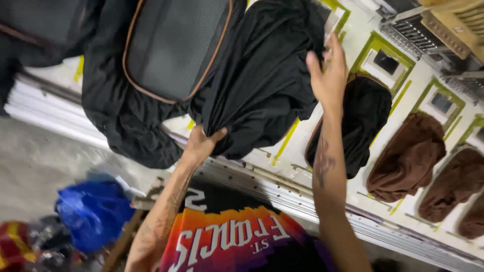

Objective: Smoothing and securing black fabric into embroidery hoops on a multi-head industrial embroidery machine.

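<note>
At the far left, low in the view, a blue plastic bag lies on the grey floor, with a red and yellow cloth near it at the corner. Above them the white tabletop, marked with green tape outlines, runs slantwise across the scene toward the right.

On the left part of the tabletop a black garment is draped over a flat pallet board, whose dark face with a thin orange-brown edge shows through the opening of the cloth. The garment hangs in loose folds over the near edge of the tabletop.

The left hand is clenched on a bunch of the garment's fabric at its near, lower edge, the cloth gathered tight in the fist. The right hand lies farther away and to the right, fingers spread flat against the garment's right side, pressing on it rather than gripping.

Just right of the right hand another black garment covers a second board. Farther right, brown cloths cover more boards in a row, each well apart from the hands. At the far right top a metal grille sits beyond the tabletop.
</note>
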